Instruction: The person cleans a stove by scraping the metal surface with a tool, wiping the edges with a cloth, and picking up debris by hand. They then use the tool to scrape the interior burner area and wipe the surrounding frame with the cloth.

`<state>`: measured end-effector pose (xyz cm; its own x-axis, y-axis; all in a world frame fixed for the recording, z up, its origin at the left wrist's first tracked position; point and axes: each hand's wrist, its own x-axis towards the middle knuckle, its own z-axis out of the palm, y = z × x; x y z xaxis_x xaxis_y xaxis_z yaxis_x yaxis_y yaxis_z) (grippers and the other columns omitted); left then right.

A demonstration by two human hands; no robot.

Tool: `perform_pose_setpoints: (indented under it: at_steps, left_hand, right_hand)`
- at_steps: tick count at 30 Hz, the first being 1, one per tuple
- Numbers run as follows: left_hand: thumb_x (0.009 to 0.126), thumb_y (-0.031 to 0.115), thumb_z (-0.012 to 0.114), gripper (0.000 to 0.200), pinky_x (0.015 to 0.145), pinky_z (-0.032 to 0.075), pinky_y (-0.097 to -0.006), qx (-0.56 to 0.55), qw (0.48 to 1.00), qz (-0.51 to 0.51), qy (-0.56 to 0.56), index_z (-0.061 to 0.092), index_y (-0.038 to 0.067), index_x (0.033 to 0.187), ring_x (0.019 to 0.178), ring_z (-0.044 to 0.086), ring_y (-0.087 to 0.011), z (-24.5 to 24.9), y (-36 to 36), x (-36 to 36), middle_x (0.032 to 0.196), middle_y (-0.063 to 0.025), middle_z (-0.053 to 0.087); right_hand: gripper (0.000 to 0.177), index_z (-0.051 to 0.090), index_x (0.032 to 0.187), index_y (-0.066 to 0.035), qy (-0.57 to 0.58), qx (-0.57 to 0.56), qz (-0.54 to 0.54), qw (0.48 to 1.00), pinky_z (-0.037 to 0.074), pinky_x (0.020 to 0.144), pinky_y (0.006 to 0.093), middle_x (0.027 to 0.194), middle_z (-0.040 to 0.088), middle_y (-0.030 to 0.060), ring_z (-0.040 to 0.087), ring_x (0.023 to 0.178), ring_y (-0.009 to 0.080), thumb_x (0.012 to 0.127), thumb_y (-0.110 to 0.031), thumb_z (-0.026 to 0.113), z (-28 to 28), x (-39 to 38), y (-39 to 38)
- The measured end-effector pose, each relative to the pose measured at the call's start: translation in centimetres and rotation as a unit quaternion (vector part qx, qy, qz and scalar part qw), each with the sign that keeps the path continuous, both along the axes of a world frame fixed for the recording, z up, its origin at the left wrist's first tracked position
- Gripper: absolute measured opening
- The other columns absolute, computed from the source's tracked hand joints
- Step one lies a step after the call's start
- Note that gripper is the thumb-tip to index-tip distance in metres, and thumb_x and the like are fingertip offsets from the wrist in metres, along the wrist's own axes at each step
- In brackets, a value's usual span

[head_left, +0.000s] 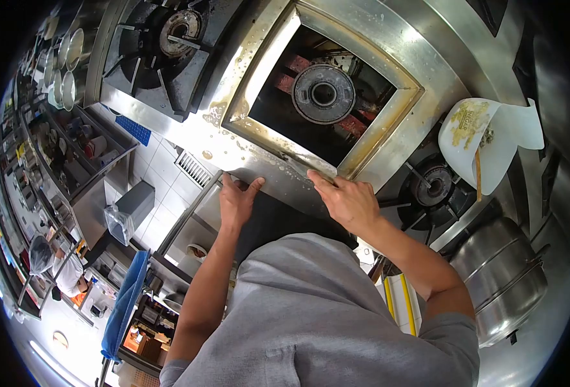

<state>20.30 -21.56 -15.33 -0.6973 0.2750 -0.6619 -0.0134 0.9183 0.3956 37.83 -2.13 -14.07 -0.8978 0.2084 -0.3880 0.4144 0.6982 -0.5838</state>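
My right hand (348, 201) is closed around a thin tool with a flat metal blade (296, 165), its exact kind unclear. The blade lies along the stove's front steel ledge (243, 153), just below the square burner opening (243, 128). Inside that opening sits a round burner (305, 97) among dark, dirty parts and reddish bars. Brownish grease stains and droplets mark the steel rim. My left hand (236, 203) rests at the ledge's front edge, thumb and fingers apart, holding nothing.
Burners with grates flank the opening, at left (169, 84) and right (434, 187). A cut white plastic container (507, 145) with a wooden stick (478, 174) stands at right, above a large steel pot (501, 277). A person (69, 271) stands far left. A grey bin (137, 200) is on the floor.
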Motion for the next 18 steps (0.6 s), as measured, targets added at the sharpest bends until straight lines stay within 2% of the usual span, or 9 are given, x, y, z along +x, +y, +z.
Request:
perform_pose_setpoints:
  at_steps: [6,9,12,15,18]
  left_hand:
    - [0.081,0.035,0.078,0.058,0.067,0.05,-0.0367,0.019,1.0,0.006,0.016,0.047,-0.008,0.107,0.071,0.066,-0.0259,-1.1,-1.0,0.2,0.079,-0.0197,0.068]
    - [0.078,0.037,0.08,0.067,0.065,0.051,-0.0396,0.049,0.997,-0.004,0.058,0.046,-0.01,0.111,0.069,0.066,-0.032,-2.9,-2.5,0.5,0.074,-0.0191,0.067]
    - [0.077,0.038,0.08,0.068,0.067,0.051,-0.0399,0.027,0.999,0.02,0.01,0.046,-0.01,0.111,0.073,0.067,-0.0332,-1.0,-1.0,0.2,0.077,-0.0205,0.068]
    - [0.077,0.039,0.08,0.069,0.069,0.052,-0.0403,0.049,0.998,0.028,0.011,0.046,-0.011,0.111,0.076,0.068,-0.0342,-1.5,-1.4,0.4,0.08,-0.0223,0.068]
    - [0.077,0.04,0.08,0.071,0.069,0.052,-0.0408,0.024,0.999,-0.006,0.036,0.045,-0.012,0.111,0.076,0.068,-0.0349,-2.1,-2.0,0.2,0.08,-0.0228,0.068]
  right_hand:
    - [0.038,0.058,0.129,-0.016,-0.004,-0.008,0.011,1.0,0.054,0.054,0.0442,0.075,0.067,0.0121,0.067,0.059,0.0298,0.091,-0.02,0.057,0.9,2.2,0.9]
    - [0.038,0.058,0.129,-0.017,0.0,-0.006,-0.006,1.0,0.054,0.053,0.044,0.075,0.067,0.0124,0.067,0.059,0.0305,0.092,-0.021,0.057,0.8,0.5,0.3]
    - [0.037,0.058,0.129,-0.018,-0.004,-0.005,-0.01,1.0,0.053,0.053,0.0442,0.074,0.067,0.0129,0.067,0.059,0.0313,0.092,-0.02,0.056,0.3,-0.3,-0.4]
    - [0.037,0.058,0.129,-0.019,0.019,-0.009,-0.019,1.0,0.053,0.054,0.0451,0.075,0.067,0.0139,0.067,0.06,0.0323,0.092,-0.02,0.057,-0.1,0.0,-0.3]
    - [0.036,0.059,0.128,-0.018,-0.022,-0.009,0.001,1.0,0.054,0.055,0.0453,0.074,0.067,0.0135,0.067,0.06,0.0319,0.093,-0.021,0.056,0.8,1.3,0.6]
